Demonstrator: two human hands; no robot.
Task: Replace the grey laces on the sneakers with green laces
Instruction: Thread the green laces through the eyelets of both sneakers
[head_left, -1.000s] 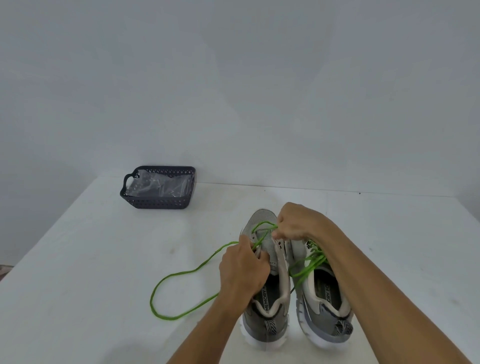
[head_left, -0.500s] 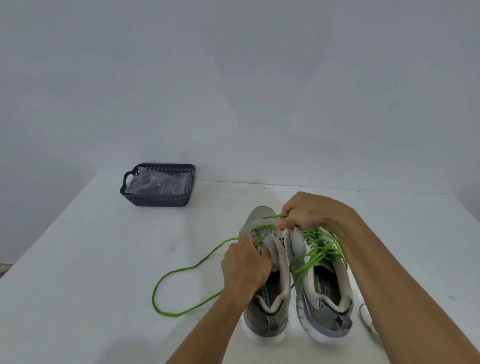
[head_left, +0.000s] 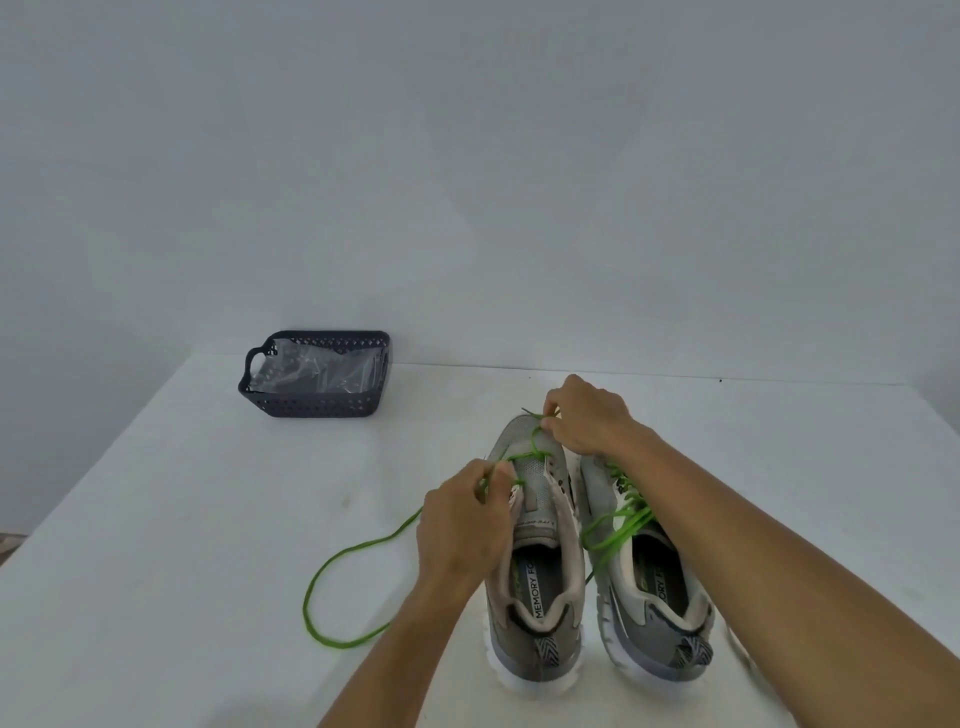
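Matt grey mesh-cloth sneakers (head_left: 535, 551) on white ridged soles, a thin woven green lace (head_left: 358, 551), a perforated dark plastic basket (head_left: 311, 402) holding glossy clear film (head_left: 317, 370), on a smooth matt white worktop (head_left: 182, 519).

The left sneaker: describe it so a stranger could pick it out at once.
On the white table, two grey sneakers stand side by side, heels toward the camera. The left sneaker is the one nearer the dark basket. Only its lowest eyelets carry green lace; its neighbour looks laced higher.

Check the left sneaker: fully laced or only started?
Only started. On the left sneaker the green lace crosses just the toe-end eyelets; the upper eyelets sit bare, and a long slack loop trails on the table.
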